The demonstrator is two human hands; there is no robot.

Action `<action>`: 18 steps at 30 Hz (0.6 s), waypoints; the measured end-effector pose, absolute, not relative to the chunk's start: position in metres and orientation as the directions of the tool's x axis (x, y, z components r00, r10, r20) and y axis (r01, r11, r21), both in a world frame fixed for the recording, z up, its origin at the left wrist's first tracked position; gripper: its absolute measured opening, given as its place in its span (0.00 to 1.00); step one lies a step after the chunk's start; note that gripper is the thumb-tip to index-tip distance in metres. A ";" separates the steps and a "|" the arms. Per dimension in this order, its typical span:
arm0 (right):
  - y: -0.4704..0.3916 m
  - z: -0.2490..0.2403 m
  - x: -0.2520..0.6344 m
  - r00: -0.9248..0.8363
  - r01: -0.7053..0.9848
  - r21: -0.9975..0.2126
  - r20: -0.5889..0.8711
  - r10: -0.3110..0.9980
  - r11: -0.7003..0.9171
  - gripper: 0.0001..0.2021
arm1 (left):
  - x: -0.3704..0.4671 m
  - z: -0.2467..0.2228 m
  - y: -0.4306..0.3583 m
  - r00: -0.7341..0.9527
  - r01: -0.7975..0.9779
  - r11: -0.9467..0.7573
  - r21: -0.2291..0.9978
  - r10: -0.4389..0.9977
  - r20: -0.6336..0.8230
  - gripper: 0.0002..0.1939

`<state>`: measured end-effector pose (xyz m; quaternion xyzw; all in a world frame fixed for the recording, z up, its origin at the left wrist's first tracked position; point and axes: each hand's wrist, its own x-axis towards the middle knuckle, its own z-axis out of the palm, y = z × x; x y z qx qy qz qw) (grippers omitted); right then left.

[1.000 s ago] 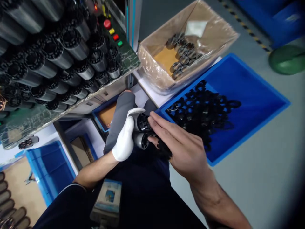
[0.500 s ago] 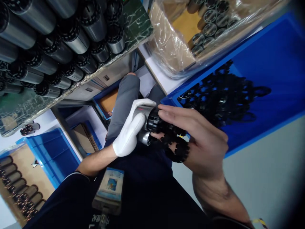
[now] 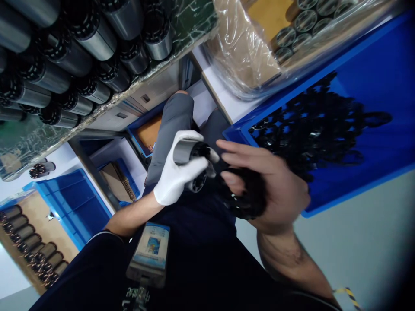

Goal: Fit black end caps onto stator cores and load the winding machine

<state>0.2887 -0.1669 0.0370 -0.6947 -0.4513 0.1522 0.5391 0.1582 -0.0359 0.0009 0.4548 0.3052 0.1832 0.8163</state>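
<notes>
My left hand [image 3: 177, 177], in a white glove, is wrapped round a silver metal cylinder [image 3: 183, 151] with a black toothed ring [image 3: 200, 150] at its right end. A second cylinder [image 3: 197, 182] shows just below, under the gloved fingers. To the right, my bare right hand [image 3: 275, 181] holds several black toothed rings [image 3: 251, 194] against its palm. Its upper fingers are stretched toward the glove, apart from the cylinder; motion blurs the rings.
Rows of silver cylinders [image 3: 97, 39] stand on a green bench at upper left. A blue bin [image 3: 382, 77] with black rings [image 3: 324, 121] lies right, beside a plastic-lined box [image 3: 240, 47]. Lower left are a blue tray [image 3: 71, 203] and wound cores [image 3: 24, 233].
My right fingers have come away from the black ring on the cylinder. My left hand has turned the cylinder and its thumb now lies across it. The view has shifted slightly.
</notes>
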 end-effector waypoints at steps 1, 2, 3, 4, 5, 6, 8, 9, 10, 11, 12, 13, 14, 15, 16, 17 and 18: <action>-0.166 0.036 0.288 0.582 0.473 -0.881 0.294 0.758 -0.022 0.19 | 0.159 -0.001 -0.037 0.729 -0.035 0.591 0.806 0.566 -0.384 0.32; -0.166 0.035 0.288 0.612 0.481 -0.876 0.312 0.727 -0.029 0.16 | 0.160 -0.002 -0.038 0.718 -0.047 0.636 0.770 0.557 -0.417 0.34; -0.165 0.033 0.288 0.631 0.482 -0.876 0.321 0.706 -0.033 0.14 | 0.160 -0.002 -0.039 0.712 -0.057 0.645 0.762 0.562 -0.422 0.37; -0.165 0.031 0.288 0.646 0.465 -0.884 0.310 0.698 -0.037 0.14 | 0.160 -0.001 -0.040 0.710 -0.057 0.622 0.781 0.575 -0.407 0.40; -0.165 0.029 0.287 0.657 0.436 -0.899 0.290 0.696 -0.036 0.14 | 0.160 0.000 -0.040 0.710 -0.048 0.576 0.816 0.594 -0.378 0.41; -0.165 0.027 0.288 0.661 0.407 -0.913 0.273 0.699 -0.029 0.14 | 0.160 0.001 -0.041 0.712 -0.035 0.521 0.853 0.612 -0.345 0.41; -0.166 0.024 0.289 0.655 0.394 -0.919 0.268 0.706 -0.016 0.15 | 0.158 0.003 -0.042 0.716 0.004 0.435 0.900 0.627 -0.306 0.40; -0.167 0.024 0.291 0.642 0.418 -0.908 0.291 0.709 -0.006 0.15 | 0.158 0.003 -0.042 0.711 0.019 0.413 0.910 0.635 -0.303 0.40; -0.168 0.023 0.292 0.629 0.447 -0.894 0.313 0.712 -0.002 0.15 | 0.158 0.002 -0.043 0.706 0.025 0.411 0.911 0.637 -0.308 0.41; -0.169 0.024 0.293 0.620 0.473 -0.881 0.330 0.712 -0.002 0.16 | 0.158 0.002 -0.044 0.706 0.017 0.429 0.903 0.634 -0.315 0.40; -0.170 0.025 0.293 0.619 0.481 -0.877 0.330 0.712 -0.012 0.16 | 0.158 0.001 -0.045 0.708 -0.007 0.468 0.884 0.626 -0.326 0.40; -0.171 0.026 0.294 0.624 0.473 -0.881 0.309 0.717 -0.032 0.17 | 0.159 0.000 -0.046 0.708 -0.045 0.521 0.852 0.619 -0.341 0.38; -0.171 0.027 0.293 0.623 0.467 -0.884 0.300 0.722 -0.036 0.17 | 0.161 0.000 -0.047 0.703 -0.091 0.572 0.815 0.617 -0.354 0.37; -0.171 0.028 0.292 0.620 0.462 -0.886 0.287 0.731 -0.044 0.17 | 0.163 0.001 -0.048 0.691 -0.133 0.613 0.779 0.621 -0.371 0.35; -0.171 0.030 0.290 0.614 0.460 -0.886 0.269 0.742 -0.061 0.17 | 0.165 0.003 -0.049 0.672 -0.164 0.637 0.753 0.631 -0.387 0.33; -0.170 0.030 0.287 0.608 0.463 -0.883 0.251 0.753 -0.080 0.17 | 0.167 0.005 -0.049 0.649 -0.182 0.642 0.745 0.648 -0.400 0.32; -0.170 0.031 0.285 0.604 0.464 -0.879 0.225 0.765 -0.108 0.17 | 0.170 0.007 -0.049 0.623 -0.187 0.630 0.754 0.669 -0.404 0.30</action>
